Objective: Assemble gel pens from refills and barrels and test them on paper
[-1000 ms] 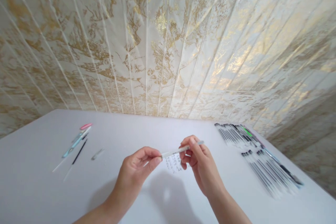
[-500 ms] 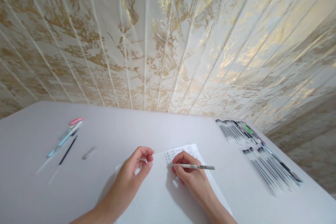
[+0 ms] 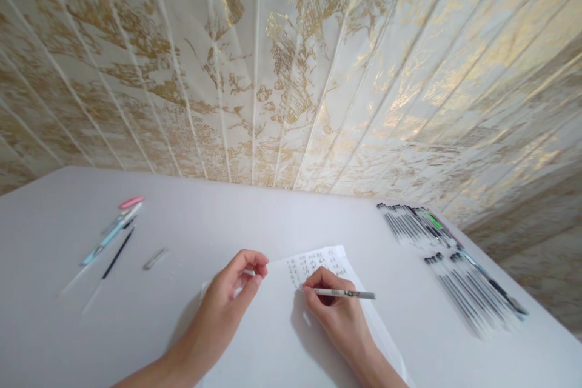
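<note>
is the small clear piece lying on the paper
No, the small clear piece lies on the table, to the left of both the paper and the left hand.

The head camera looks from above the near side of the white table (image 3: 204, 209), facing forward and down, with the gold-patterned backdrop (image 3: 282, 73) beyond it. Rows of writing show on the paper (image 3: 268, 327).

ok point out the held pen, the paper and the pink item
Held pen (image 3: 362, 295): head view, rear part of its barrel
Paper (image 3: 268, 327): head view, a bare patch
Pink item (image 3: 131, 202): head view, middle of its upper side
</note>
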`<state>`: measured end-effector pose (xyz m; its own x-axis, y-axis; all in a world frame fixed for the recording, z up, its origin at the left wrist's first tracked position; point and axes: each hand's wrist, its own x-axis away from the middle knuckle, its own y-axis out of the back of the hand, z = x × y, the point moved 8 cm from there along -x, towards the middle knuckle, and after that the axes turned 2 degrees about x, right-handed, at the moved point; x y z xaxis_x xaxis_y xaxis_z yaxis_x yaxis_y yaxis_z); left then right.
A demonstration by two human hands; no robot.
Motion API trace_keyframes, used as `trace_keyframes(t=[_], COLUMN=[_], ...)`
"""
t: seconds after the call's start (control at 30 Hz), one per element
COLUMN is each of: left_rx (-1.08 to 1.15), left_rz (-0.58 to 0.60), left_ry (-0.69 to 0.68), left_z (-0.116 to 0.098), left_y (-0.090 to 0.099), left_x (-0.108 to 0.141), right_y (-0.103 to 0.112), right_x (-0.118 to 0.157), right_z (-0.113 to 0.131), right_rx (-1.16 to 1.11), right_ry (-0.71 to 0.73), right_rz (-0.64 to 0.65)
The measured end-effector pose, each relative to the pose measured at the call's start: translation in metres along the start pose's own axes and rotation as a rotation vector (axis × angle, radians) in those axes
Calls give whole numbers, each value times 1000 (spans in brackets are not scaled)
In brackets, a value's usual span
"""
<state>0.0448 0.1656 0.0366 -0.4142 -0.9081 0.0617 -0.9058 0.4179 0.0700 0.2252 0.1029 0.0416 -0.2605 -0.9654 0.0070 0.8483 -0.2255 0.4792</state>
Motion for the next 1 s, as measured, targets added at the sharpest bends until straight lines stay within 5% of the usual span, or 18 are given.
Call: trace_keyframes(t=[1.0], left_rx=[2], left_rz=[5], left_ry=[-1], left_z=[-2], left_y=[-1], left_x=[0], right_y=[-1], right_x=[0], right_z=[0], right_rx=[-14], right_ry=[-14], right_rz=[-5])
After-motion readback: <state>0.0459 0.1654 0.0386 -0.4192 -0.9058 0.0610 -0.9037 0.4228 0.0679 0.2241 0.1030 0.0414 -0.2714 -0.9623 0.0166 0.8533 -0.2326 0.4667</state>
